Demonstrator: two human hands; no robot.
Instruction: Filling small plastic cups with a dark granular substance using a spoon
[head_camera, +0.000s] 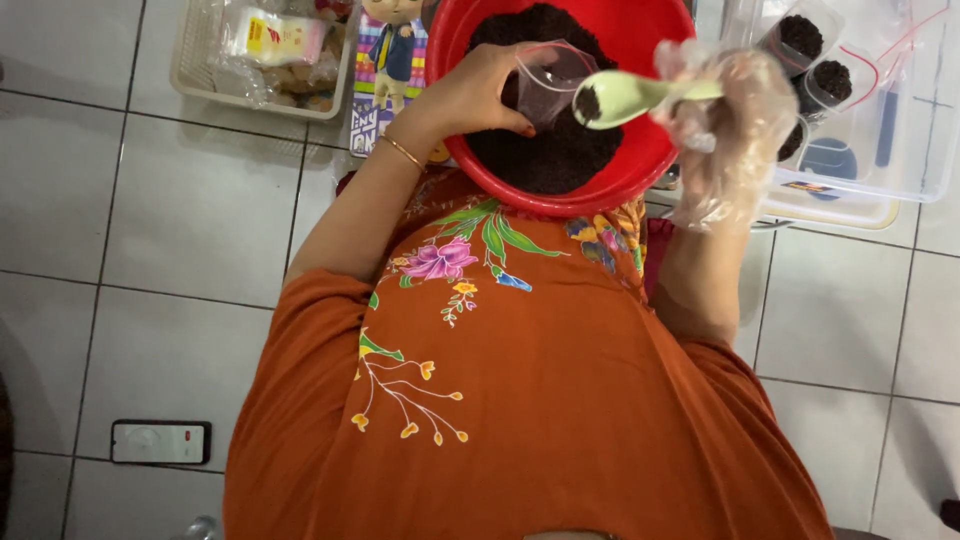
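Note:
A red plastic bowl (640, 165) full of dark crumbly paste rests on my lap. My left hand (480, 90), bare with a gold bangle at the wrist, holds a small clear plastic pouch (550, 80) open over the bowl. My right hand (730, 110), in a loose clear plastic glove, grips a pale green spoon (625, 97). A dab of the dark paste sits on the spoon's bowl, right at the pouch's mouth.
A clear plastic tub (870, 150) at the right holds several filled pouches of dark paste. A white basket (260, 50) of packets and a colourful printed box (385, 70) stand at the upper left. A phone (160, 442) lies on the white floor tiles at lower left.

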